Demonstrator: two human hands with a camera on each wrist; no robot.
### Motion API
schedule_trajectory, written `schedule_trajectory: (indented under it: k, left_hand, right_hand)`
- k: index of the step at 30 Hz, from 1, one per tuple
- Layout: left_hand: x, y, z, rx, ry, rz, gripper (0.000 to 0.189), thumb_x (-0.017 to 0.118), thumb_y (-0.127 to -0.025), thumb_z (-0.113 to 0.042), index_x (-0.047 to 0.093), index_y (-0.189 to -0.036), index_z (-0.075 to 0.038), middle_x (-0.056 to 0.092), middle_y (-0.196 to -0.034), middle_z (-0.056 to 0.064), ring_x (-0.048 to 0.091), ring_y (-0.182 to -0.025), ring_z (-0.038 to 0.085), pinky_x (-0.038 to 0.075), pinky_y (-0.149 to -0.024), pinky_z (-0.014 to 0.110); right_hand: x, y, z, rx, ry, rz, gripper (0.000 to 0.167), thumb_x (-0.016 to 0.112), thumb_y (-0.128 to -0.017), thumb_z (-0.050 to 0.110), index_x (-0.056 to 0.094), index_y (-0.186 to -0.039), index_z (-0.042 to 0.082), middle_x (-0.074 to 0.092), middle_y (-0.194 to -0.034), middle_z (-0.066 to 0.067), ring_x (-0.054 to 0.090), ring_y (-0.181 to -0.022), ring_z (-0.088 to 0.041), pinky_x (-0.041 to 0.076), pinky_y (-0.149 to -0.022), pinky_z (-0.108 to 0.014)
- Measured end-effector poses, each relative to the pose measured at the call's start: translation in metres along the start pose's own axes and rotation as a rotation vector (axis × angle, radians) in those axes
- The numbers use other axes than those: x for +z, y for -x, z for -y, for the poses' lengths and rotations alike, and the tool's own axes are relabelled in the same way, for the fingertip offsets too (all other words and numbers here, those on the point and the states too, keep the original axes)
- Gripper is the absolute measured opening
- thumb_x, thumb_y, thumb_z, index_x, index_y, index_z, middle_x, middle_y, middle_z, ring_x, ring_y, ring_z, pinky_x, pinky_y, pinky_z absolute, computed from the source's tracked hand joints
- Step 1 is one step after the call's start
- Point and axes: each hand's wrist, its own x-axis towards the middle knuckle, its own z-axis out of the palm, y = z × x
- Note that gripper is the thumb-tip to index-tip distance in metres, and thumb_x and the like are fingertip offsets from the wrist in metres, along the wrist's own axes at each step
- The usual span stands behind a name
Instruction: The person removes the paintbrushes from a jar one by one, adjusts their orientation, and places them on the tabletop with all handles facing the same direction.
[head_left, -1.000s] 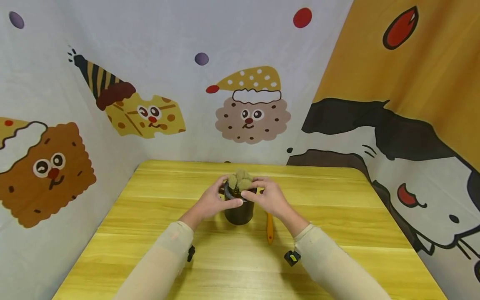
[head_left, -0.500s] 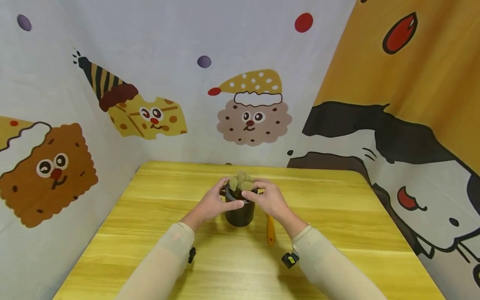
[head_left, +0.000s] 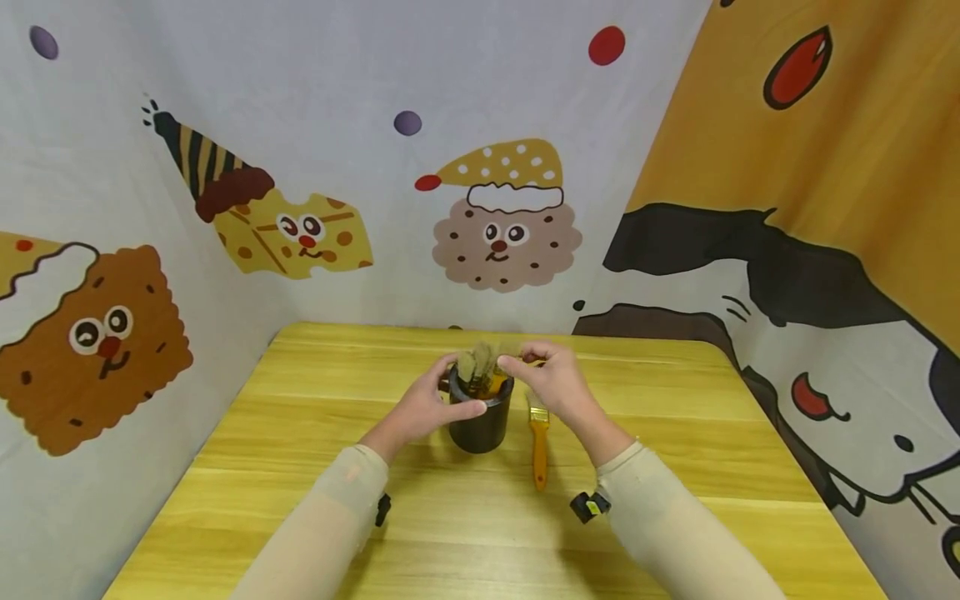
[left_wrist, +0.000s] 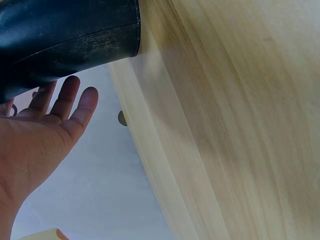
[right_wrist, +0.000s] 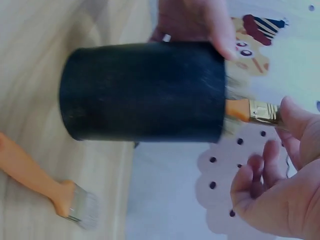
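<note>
A black cup (head_left: 482,423) stands mid-table with several brushes (head_left: 477,365) in it, bristles up. My left hand (head_left: 424,405) grips the cup near its rim, thumb across the front; in the left wrist view the palm (left_wrist: 35,145) lies beside the cup (left_wrist: 65,35). My right hand (head_left: 553,380) hovers just right of the cup's mouth and pinches one brush (right_wrist: 252,110) by its gold ferrule, its orange handle still partly inside the cup (right_wrist: 145,92). Another orange-handled brush (head_left: 539,443) lies flat on the table just right of the cup.
The yellow wooden table (head_left: 675,417) is closed in by cartoon-printed cloth walls (head_left: 495,225) on three sides. The loose brush (right_wrist: 50,192) also shows in the right wrist view, lying below the cup.
My right hand has lifted off the cup's rim, up and to the right, drawing one brush partway out. The brush on the table is now uncovered. My left hand keeps hold of the cup.
</note>
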Motion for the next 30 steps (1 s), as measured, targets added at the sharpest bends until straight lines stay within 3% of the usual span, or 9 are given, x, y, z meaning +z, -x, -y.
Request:
schedule_trajectory:
  k: [2,10,16,24,30]
  left_hand:
    - [0.0,0.0,0.0,0.001,0.003,-0.001,0.097,0.089,-0.08,-0.064,0.037,-0.16,-0.045,0.059,-0.146,-0.002,0.057,-0.134,0.025,0.052,-0.107,0.055]
    - [-0.001,0.0,0.0,0.006,0.007,-0.006,0.097,0.09,-0.08,-0.062,0.038,-0.159,-0.047,0.059,-0.145,-0.002,0.058,-0.132,0.024,0.052,-0.105,0.053]
    - [-0.001,0.002,0.0,-0.015,0.005,-0.004,0.099,0.09,-0.079,-0.063,0.037,-0.16,-0.047,0.054,-0.152,0.0,0.055,-0.137,0.027,0.05,-0.11,0.055]
    - [0.001,0.002,0.003,0.005,0.013,0.004,0.095,0.09,-0.08,-0.062,0.038,-0.158,-0.05,0.056,-0.149,-0.002,0.056,-0.134,0.027,0.051,-0.105,0.052]
    - [0.001,0.002,0.002,-0.005,0.007,0.003,0.095,0.089,-0.08,-0.064,0.037,-0.159,-0.05,0.054,-0.151,-0.001,0.055,-0.136,0.028,0.052,-0.105,0.053]
  right_hand:
    - [-0.008,-0.002,0.004,-0.019,-0.027,0.01,0.03,0.081,-0.097,0.038,0.075,-0.088,0.01,0.068,-0.086,-0.006,0.056,-0.073,-0.019,0.047,-0.066,-0.031]
    - [-0.045,-0.004,0.029,-0.065,-0.054,-0.004,0.03,0.078,-0.1,0.04,0.077,-0.09,0.012,0.067,-0.079,0.004,0.053,-0.078,-0.021,0.047,-0.071,-0.033]
    - [-0.08,0.001,0.034,-0.043,-0.048,-0.045,0.038,0.074,-0.102,0.044,0.069,-0.085,0.01,0.059,-0.08,-0.004,0.05,-0.079,-0.024,0.045,-0.071,-0.034]
    - [-0.111,0.005,0.009,0.075,0.038,-0.009,0.051,0.07,-0.103,0.051,0.069,-0.1,0.0,0.061,-0.091,-0.007,0.054,-0.09,-0.027,0.046,-0.08,-0.038]
    - [-0.123,0.005,-0.016,0.174,0.092,0.018,0.053,0.068,-0.103,0.053,0.071,-0.108,0.001,0.064,-0.104,-0.008,0.056,-0.098,-0.028,0.048,-0.086,-0.039]
